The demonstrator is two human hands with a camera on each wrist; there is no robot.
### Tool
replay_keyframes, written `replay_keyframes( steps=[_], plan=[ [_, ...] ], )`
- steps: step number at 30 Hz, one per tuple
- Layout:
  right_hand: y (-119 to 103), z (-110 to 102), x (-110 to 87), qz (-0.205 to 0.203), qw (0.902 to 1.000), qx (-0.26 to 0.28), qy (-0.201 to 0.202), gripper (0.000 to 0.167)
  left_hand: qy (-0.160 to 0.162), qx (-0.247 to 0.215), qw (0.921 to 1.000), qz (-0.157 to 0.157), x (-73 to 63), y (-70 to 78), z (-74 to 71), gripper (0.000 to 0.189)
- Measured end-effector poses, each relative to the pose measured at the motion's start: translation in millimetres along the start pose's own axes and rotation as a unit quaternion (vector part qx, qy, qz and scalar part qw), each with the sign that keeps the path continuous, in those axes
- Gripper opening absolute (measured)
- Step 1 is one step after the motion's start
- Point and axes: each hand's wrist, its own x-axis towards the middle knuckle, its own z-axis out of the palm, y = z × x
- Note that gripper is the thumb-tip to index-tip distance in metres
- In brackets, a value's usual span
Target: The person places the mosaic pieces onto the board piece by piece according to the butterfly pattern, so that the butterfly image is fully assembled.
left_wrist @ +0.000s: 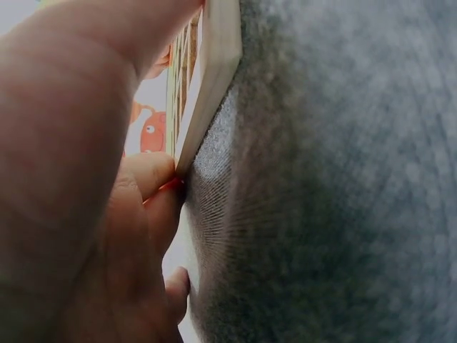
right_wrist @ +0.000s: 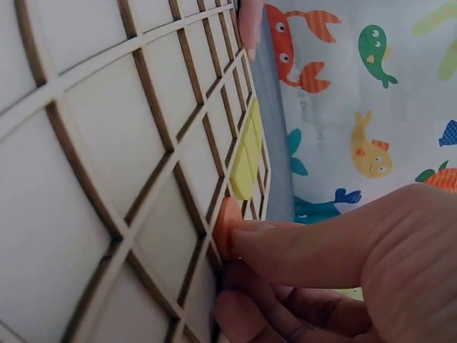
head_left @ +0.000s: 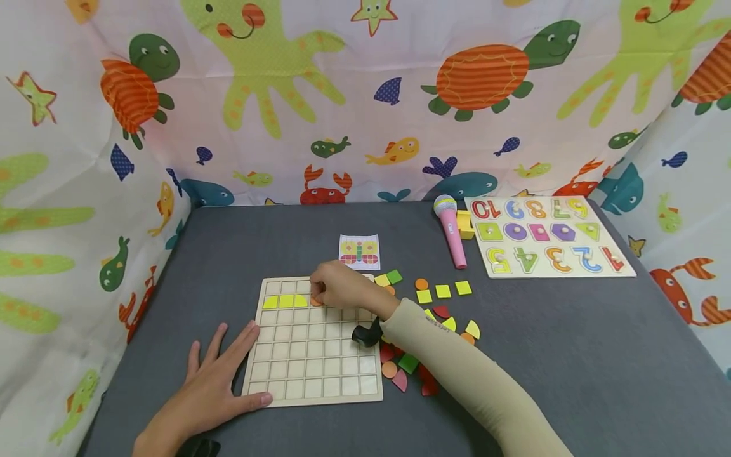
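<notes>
A wooden grid board [head_left: 297, 369] lies on the grey table. Yellow pieces [head_left: 285, 301] fill several cells of its second row from the top, the rightmost with a rounded corner. My right hand [head_left: 349, 287] pinches an orange disc [right_wrist: 226, 227] between thumb and fingers, at the cell just right of the yellow pieces. My left hand [head_left: 208, 390] lies spread at the board's left side. Its thumb touches the lower left corner and its index fingertip the left edge; the left wrist view shows fingers against the board's side [left_wrist: 214, 78].
Loose coloured pieces [head_left: 408, 363] lie right of the board, partly under the right forearm. Behind it is a butterfly pattern card [head_left: 359, 252]. A pink toy microphone [head_left: 451, 231], yellow blocks [head_left: 465, 225] and a number puzzle board [head_left: 548, 238] sit at the back right. A printed curtain [head_left: 354, 82] encloses the table.
</notes>
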Motion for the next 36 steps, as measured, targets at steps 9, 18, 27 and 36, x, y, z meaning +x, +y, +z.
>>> replay_keyframes(
  steps=[9, 18, 27, 36],
  plan=[
    [6, -16, -18.7, 0.027, 0.9994, 0.015, 0.013, 0.014, 0.001, 0.004, 1.0, -0.002, -0.3, -0.3, 2.7, 0.12],
    [25, -56, -69.6, 0.065, 0.9945, 0.051, 0.064, 0.005, 0.0, 0.003, 1.0, 0.001, -4.2, -1.8, 0.0, 0.121],
    [42, -61, -107.5, 0.1, 0.9921, 0.055, 0.052, 0.015, 0.005, 0.009, 0.9999, 0.001, -2.5, -2.9, -1.0, 0.124],
    [43, -53, -108.2, 0.111, 0.9936, 0.02, 0.003, 0.016, -0.003, -0.006, 1.0, 0.003, -0.2, -0.8, -0.2, 0.121]
  ],
)
